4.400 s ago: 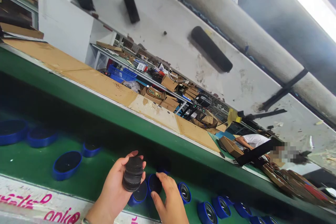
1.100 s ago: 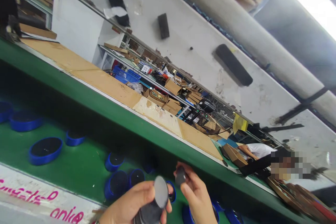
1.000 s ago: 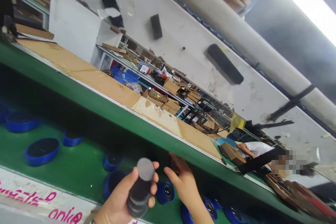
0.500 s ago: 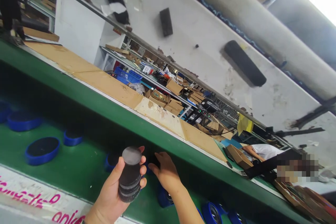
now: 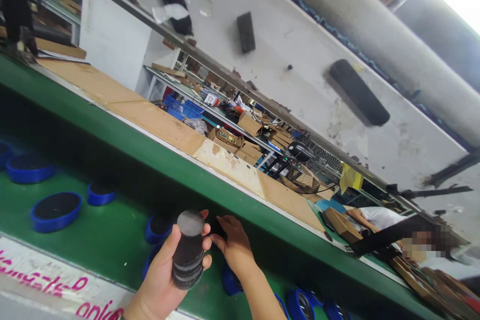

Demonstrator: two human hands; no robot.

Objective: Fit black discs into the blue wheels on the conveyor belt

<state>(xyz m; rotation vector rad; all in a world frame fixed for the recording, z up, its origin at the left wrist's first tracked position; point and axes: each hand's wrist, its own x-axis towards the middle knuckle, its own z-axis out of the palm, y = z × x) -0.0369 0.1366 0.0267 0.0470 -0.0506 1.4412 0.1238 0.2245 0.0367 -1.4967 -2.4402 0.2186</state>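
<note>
My left hand (image 5: 168, 265) is closed around a stack of several round dark discs (image 5: 188, 250). The top disc looks greyer and shinier than those under it. My right hand (image 5: 234, 242) reaches down at the belt just right of the stack, fingers and thumb curled around something dark that I cannot make out. Close to the left hand, a blue-rimmed round part (image 5: 158, 227) with a black face lies on the green belt, and another is half hidden behind that hand. Under my right wrist sits one more blue part (image 5: 230, 281), partly covered.
More blue-rimmed parts lie at left (image 5: 56, 211) and lower right (image 5: 300, 305) on the green conveyor belt (image 5: 112, 245). Cardboard (image 5: 150, 122) lines its far side. A grey beam (image 5: 300, 45) runs overhead. A person's arm (image 5: 362, 220) is at far right, near a fan (image 5: 303, 160).
The blue parts on the belt have shifted slightly left, and more of those beside my left hand shows. Both hands keep nearly the same pose. The overhead beam appears shifted a little right.
</note>
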